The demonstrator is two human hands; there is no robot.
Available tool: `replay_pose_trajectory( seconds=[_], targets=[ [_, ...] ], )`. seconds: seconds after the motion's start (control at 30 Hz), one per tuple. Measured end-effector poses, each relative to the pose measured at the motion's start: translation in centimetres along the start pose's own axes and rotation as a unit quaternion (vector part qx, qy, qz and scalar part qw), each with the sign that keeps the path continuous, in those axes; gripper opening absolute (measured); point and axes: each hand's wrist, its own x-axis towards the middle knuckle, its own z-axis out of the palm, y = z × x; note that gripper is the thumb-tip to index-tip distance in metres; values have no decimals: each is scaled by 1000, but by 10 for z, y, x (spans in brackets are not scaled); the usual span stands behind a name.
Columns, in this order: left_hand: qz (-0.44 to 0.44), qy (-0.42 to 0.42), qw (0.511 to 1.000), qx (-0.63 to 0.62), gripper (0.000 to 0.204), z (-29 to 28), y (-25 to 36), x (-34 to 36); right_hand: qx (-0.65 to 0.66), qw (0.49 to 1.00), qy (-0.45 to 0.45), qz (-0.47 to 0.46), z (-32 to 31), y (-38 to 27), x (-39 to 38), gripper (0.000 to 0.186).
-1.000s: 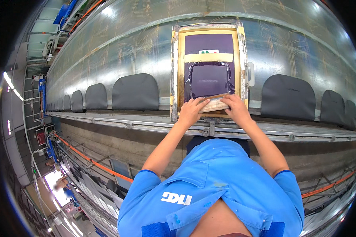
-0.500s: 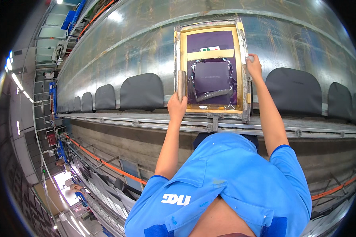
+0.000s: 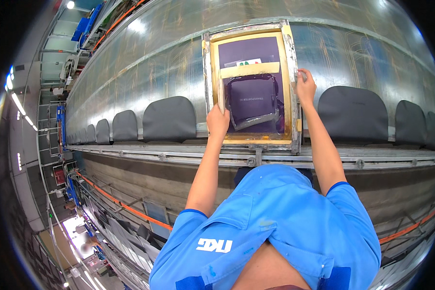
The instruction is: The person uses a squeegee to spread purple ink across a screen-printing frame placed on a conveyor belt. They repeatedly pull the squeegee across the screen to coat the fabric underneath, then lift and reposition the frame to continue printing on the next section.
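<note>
A screen-printing frame [image 3: 292, 104] with a pale yellow border sits over the long metal table. Its purple mesh [image 3: 252, 96] shows a dark glossy band round a squarish area and a strip of beige tape [image 3: 251, 70] across it. My left hand [image 3: 218, 121] grips a narrow, pale wooden-looking bar, apparently a squeegee [image 3: 222, 94], upright along the frame's left inner side. On the frame's right edge, my right hand [image 3: 306, 87] is closed round a small greyish part, mostly hidden by the fingers. What lies under the mesh cannot be made out clearly.
Dark grey rounded panels lie in a row along the table's near edge, one left [image 3: 169, 119] and one right [image 3: 354, 113] of the frame. A metal rail [image 3: 324, 161] runs between me and them. An orange cable or pipe [image 3: 125, 203] crosses behind at lower left.
The frame has shifted slightly left against the neighbouring panels. The bar in my left hand reaches farther up the mesh. My right hand stays at the frame's right edge.
</note>
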Motion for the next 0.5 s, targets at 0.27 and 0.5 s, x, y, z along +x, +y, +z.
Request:
replay_pose_trajectory(
  seconds=[0.27,0.5],
  targets=[
    [118,-67,991,-6,41,1,36,35,-24,999,11,-19,-8,-12,-9,21],
    [277,-121,951,67,52,14,72,52,-10,999,11,-37,-4,-6,-6,21]
  ],
)
